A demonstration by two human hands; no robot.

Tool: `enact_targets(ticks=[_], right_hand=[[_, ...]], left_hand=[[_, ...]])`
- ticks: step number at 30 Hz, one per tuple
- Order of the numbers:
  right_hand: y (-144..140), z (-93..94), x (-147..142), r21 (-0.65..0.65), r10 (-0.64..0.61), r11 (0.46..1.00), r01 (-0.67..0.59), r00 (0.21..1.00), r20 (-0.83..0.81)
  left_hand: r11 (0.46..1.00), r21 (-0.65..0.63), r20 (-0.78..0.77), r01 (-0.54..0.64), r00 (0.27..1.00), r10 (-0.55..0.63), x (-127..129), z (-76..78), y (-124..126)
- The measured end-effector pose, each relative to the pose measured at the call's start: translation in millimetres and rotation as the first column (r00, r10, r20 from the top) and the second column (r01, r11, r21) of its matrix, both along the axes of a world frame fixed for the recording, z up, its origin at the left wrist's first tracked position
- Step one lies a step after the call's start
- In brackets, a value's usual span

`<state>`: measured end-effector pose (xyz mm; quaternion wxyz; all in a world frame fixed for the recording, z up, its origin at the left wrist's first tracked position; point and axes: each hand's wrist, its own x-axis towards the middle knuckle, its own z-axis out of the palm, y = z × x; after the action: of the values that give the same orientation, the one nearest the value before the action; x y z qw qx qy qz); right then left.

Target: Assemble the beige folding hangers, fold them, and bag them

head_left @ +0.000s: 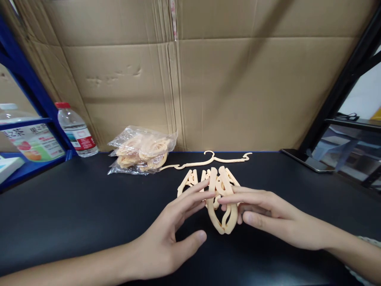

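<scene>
A small heap of pale orange folded plastic hangers [218, 186] lies in the middle of the black table [74, 206]. My left hand [169, 234] reaches in from the lower left, fingers spread, fingertips touching the heap's left side. My right hand [268, 216] comes from the right, its fingertips resting on the heap's right side, thumb out below. Neither hand grips a hanger. One unfolded hanger [208, 159] lies flat just behind the heap.
A clear plastic bag of more hangers [141, 151] sits at the back left, beside a water bottle [76, 129]. Blue shelving [29, 131] stands at the left, a cardboard wall [223, 79] behind, a dark flat device [309, 161] at the right.
</scene>
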<state>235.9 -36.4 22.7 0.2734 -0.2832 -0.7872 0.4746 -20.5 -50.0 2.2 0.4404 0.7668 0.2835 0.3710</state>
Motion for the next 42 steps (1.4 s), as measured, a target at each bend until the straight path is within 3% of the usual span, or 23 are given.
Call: enact_targets(ticks=[5,10,13,18,25,29,35,39,42], right_hand=[[3.4,4.3,0.0,-0.064,0.012,0.998,-0.015,0.999,-0.047],[30.8,5.5,23.0,0.052,-0.246,0.967,0.25,0.967,-0.073],[52.5,3.5,44.7,0.046,-0.353,0.935,0.351,0.933,0.064],[68.7,-4.2,64.8,-0.031,-0.272,0.957,0.289,0.927,0.257],[55.6,-1.2,65.8,0.221,-0.32,0.946,0.238,0.791,0.521],[53.1,0.4,66.2,0.219,-0.301,0.952,0.213,0.786,0.54],[56.3,-6.1,66.7,0.239,-0.294,0.952,0.193,0.8,0.524],[59.8,-8.2,67.4,0.273,-0.347,0.934,0.232,0.779,0.522],[69.1,-14.1,69.8,0.357,-0.472,0.87,0.339,0.782,0.408]], left_hand=[[1.0,0.011,0.006,0.02,1.0,-0.02,-2.4,1.5,2.5],[0.999,0.051,-0.004,-0.001,1.0,0.002,-7.3,1.5,11.0],[0.997,0.067,-0.016,-0.04,0.999,0.041,-11.1,0.5,18.6],[0.992,0.067,-0.014,-0.108,0.994,0.109,-14.5,-2.5,30.1],[0.984,0.099,-0.028,-0.147,0.988,0.15,-15.0,-4.3,36.4],[0.961,0.202,-0.074,-0.19,0.975,0.209,-17.8,-5.1,39.6],[0.86,0.45,-0.192,-0.239,0.915,0.355,-23.0,-5.3,48.6],[0.829,0.459,-0.2,-0.32,0.872,0.447,-28.0,-4.1,59.3],[0.817,0.445,-0.188,-0.367,0.854,0.486,-34.1,-5.4,69.7]])
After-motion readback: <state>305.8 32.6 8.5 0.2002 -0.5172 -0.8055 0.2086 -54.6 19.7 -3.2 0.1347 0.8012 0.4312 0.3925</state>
